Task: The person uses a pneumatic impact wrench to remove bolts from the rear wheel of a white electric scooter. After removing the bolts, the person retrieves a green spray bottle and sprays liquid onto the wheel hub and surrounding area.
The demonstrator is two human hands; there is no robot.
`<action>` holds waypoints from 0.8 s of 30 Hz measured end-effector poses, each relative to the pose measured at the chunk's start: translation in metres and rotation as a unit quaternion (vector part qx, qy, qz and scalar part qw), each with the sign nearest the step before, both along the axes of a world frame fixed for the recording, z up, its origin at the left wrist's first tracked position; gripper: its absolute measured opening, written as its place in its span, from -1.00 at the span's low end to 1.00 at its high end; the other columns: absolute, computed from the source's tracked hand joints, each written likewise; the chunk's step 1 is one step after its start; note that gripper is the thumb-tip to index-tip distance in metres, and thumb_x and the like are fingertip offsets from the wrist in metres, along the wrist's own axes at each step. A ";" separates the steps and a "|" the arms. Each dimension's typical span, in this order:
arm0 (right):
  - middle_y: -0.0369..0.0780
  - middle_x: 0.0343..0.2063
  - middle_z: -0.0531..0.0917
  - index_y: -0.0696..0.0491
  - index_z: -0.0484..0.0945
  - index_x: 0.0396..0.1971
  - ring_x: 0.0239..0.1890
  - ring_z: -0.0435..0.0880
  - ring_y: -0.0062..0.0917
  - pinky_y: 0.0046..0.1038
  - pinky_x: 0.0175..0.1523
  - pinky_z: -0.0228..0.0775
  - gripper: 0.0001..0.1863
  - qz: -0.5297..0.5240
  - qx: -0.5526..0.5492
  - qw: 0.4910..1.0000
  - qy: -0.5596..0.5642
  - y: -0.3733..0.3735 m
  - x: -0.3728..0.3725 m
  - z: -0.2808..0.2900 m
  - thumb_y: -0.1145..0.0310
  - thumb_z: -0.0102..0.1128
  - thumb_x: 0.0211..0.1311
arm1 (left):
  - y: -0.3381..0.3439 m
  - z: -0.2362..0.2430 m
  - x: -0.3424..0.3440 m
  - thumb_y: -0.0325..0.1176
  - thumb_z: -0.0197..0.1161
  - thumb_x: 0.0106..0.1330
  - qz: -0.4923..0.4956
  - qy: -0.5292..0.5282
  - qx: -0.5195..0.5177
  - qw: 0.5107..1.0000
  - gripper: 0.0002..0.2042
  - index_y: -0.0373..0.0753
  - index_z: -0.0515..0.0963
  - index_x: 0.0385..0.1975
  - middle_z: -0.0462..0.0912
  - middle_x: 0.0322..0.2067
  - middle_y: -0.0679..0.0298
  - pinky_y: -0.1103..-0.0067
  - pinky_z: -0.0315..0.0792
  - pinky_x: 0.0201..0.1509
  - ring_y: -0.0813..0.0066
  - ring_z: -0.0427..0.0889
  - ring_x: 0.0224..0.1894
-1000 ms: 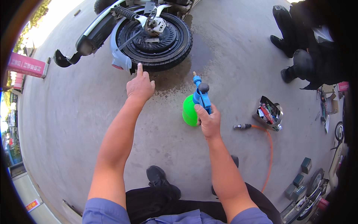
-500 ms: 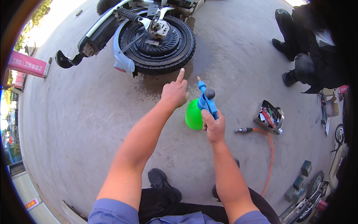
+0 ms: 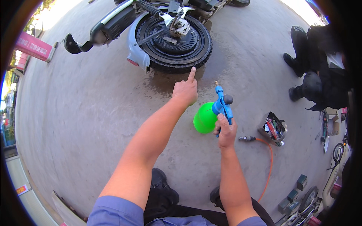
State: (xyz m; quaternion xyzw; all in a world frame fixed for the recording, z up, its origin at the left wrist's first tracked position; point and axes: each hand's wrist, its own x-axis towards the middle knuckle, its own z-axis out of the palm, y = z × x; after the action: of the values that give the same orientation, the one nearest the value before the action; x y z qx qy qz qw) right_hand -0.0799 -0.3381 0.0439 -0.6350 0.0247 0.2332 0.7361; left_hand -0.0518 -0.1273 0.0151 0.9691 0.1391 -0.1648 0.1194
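My left hand (image 3: 184,91) points its index finger at the near edge of a black tyre (image 3: 177,68); the other fingers are curled, and nothing shows in them. Whether the fingertip touches the rubber I cannot tell. The tyre is on the wheel (image 3: 171,41) of an electric scooter lying on its side, with a pale blue mudguard (image 3: 136,54) to its left. My right hand (image 3: 226,132) is closed round the blue handle of a pump spray bottle (image 3: 205,118) with a green tank. Its brass-tipped nozzle slants up toward the wheel.
Wet concrete (image 3: 158,81) surrounds the tyre. To the right are an orange air hose (image 3: 271,162) with a metal coupling, an open tool bag (image 3: 272,128) and another person's legs (image 3: 299,51). Several dark blocks (image 3: 292,195) and a motorbike wheel (image 3: 309,197) are at lower right.
The scooter, both hands and the sprayer now appear further right in the picture, as the view has shifted. The pointing finger stays near the tyre, and my grip on the sprayer is unchanged.
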 end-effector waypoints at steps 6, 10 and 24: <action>-0.40 -0.71 0.38 0.01 0.45 -0.47 -0.72 0.31 -0.73 -0.61 -0.61 0.14 -0.71 0.017 -0.003 1.000 -0.002 0.005 0.000 0.000 0.12 0.27 0.21 | 0.003 0.005 -0.002 -0.39 0.08 0.19 0.019 -0.002 -0.011 1.000 -0.58 -0.32 0.46 0.08 -0.13 0.49 0.19 0.28 0.51 -0.09 0.12 0.67 -0.14; -0.42 -0.70 0.38 0.00 0.44 -0.49 -0.72 0.30 -0.75 -0.61 -0.61 0.12 -0.72 0.022 0.002 1.000 0.000 0.010 -0.001 0.001 0.15 0.29 0.22 | 0.005 0.005 -0.003 -0.40 0.08 0.19 0.038 -0.011 -0.021 0.999 -0.60 -0.31 0.47 0.06 -0.11 0.49 0.27 0.26 0.52 -0.09 0.10 0.68 -0.14; -0.41 -0.54 0.54 0.09 0.57 -0.30 -0.58 0.42 -0.80 -0.64 -0.50 0.26 -0.74 0.072 -0.016 0.997 0.024 0.023 0.002 0.001 0.22 0.37 0.17 | 0.052 0.020 -0.057 -0.28 0.14 0.21 0.103 -0.031 0.067 0.992 -0.81 -0.23 0.57 -0.28 0.04 0.45 0.30 0.26 0.53 -0.16 0.10 0.71 -0.25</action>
State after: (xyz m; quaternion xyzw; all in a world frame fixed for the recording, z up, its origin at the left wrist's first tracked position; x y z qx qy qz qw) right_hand -0.0779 -0.3146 0.0448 -0.6411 -0.0001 0.3001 0.7063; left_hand -0.1086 -0.0758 0.0355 0.9600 0.2455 -0.1116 0.0751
